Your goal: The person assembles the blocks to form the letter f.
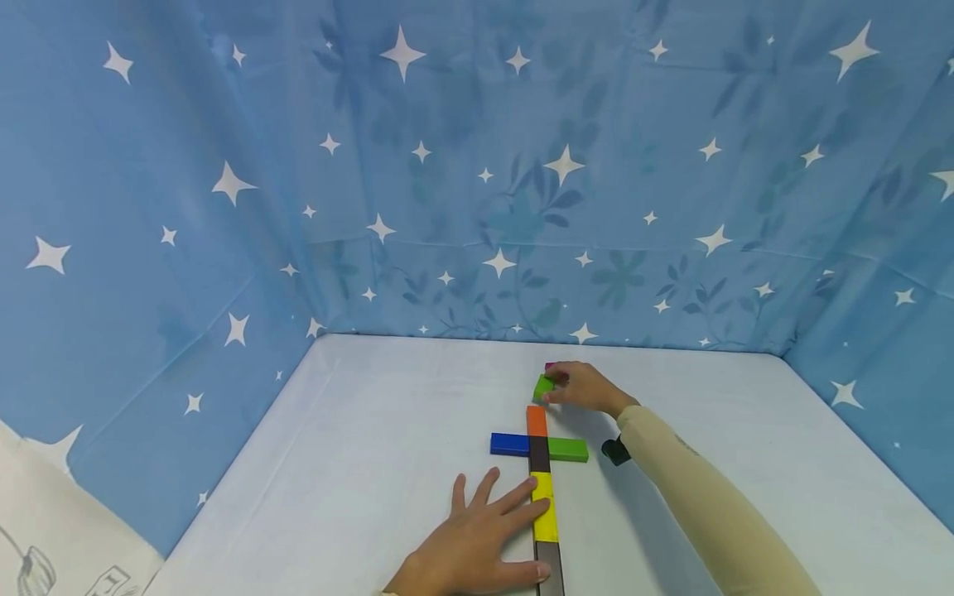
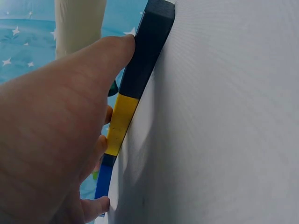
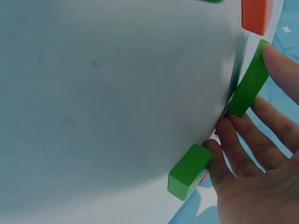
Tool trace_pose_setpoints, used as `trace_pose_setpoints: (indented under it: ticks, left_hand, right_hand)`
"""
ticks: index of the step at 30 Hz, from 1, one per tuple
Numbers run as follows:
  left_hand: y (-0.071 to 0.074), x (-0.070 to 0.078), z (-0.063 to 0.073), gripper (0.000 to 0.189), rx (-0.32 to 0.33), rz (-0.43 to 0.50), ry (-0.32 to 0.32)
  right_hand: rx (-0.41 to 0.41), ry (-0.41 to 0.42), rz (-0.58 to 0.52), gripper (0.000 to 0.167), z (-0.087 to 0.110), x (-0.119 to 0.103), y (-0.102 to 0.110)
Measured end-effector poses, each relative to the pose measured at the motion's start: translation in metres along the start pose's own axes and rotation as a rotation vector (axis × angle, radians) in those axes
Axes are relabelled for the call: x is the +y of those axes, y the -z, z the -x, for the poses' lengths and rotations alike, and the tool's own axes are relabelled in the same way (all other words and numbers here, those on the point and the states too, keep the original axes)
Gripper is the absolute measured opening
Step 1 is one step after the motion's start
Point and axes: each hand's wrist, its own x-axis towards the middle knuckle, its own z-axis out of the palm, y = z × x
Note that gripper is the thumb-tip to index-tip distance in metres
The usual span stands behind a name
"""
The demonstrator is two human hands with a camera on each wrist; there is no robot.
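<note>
A line of wooden blocks runs away from me across the white table. It has a dark block [image 1: 549,567] at the near end, yellow blocks [image 1: 546,523], a dark brown block [image 1: 539,454] and an orange block [image 1: 537,420]. With fingers spread, my left hand [image 1: 477,542] rests along this line, fingertips at the yellow blocks and thumb on the near dark one. Just beyond the orange block, my right hand [image 1: 589,387] pinches a green block [image 3: 250,81] between thumb and fingers. Beside its little finger lies a second green block [image 3: 189,172].
A blue block [image 1: 510,444] and a green block [image 1: 568,449] stick out left and right from the dark brown one. Past the right hand, a magenta block [image 1: 549,365] peeks out, mostly hidden. A blue star-patterned curtain [image 1: 477,165] hangs behind the table [image 1: 387,397].
</note>
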Motion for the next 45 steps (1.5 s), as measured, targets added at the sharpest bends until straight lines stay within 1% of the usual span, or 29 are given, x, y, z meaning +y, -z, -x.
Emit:
trace_pose_setpoints:
  ticks: [8, 12, 18, 26, 31, 38, 45]
  left_hand:
    - [0.001, 0.001, -0.001, 0.073, -0.001, -0.004, -0.004]
    - [0.002, 0.002, 0.000, 0.072, -0.001, -0.006, -0.003]
    - [0.002, 0.001, 0.000, 0.072, 0.007, -0.002, -0.006]
    - [0.001, 0.000, 0.001, 0.072, 0.007, 0.002, -0.018]
    - [0.001, 0.000, 0.001, 0.072, 0.001, 0.007, -0.016]
    - [0.002, 0.000, 0.001, 0.071, -0.003, 0.011, -0.007]
    - [0.002, 0.000, 0.001, 0.071, -0.005, 0.004, -0.003]
  right_hand:
    - [0.020, 0.045, 0.052, 0.058, 0.003, 0.003, -0.004]
    - [0.030, 0.064, 0.049, 0.052, 0.003, 0.001, -0.005]
    - [0.048, 0.050, 0.047, 0.045, -0.001, 0.003, -0.008]
    - [0.086, 0.044, 0.039, 0.042, -0.002, 0.005, -0.011]
    - [0.088, 0.037, 0.028, 0.041, 0.000, 0.004, -0.013]
    - [0.083, 0.064, 0.021, 0.041, 0.002, 0.001, -0.014]
    - [0.084, 0.056, 0.026, 0.039, 0.001, 0.002, -0.014]
